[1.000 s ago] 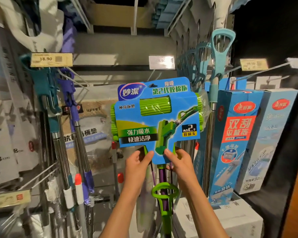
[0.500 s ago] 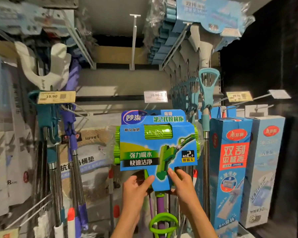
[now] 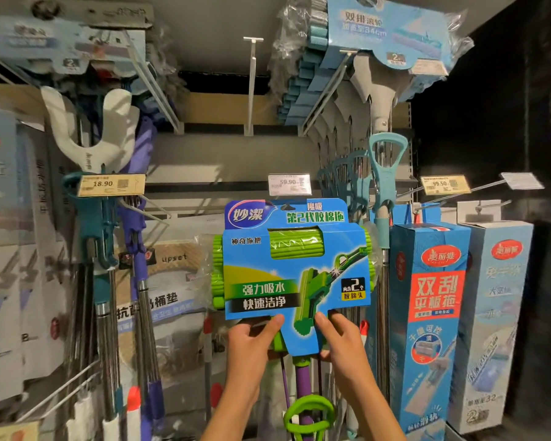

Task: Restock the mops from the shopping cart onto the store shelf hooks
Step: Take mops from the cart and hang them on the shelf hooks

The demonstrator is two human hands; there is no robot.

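Observation:
A green sponge mop point(image 3: 295, 275) in a blue card sleeve is held upright in front of the shelf, head up, its purple pole and green lever loop running down between my forearms. My left hand point(image 3: 252, 343) grips the lower left of the card, thumb on its front. My right hand point(image 3: 341, 340) grips the lower right of the narrow card neck. The card's top sits just below a 59.90 price tag point(image 3: 289, 184) on a hook. An empty white hook point(image 3: 252, 84) juts out higher up.
Teal-handled mops point(image 3: 387, 173) hang in a row to the right, under blue sponge heads point(image 3: 379, 33). Blue boxed flat mops point(image 3: 430, 307) hang further right. Teal and purple mops point(image 3: 102, 237) hang at the left by an 18.90 tag point(image 3: 110, 184). Bagged goods fill the back.
The view has tilted upward, showing more of the top shelf. The mop sits lower in view, and both hands keep the same grip on its card.

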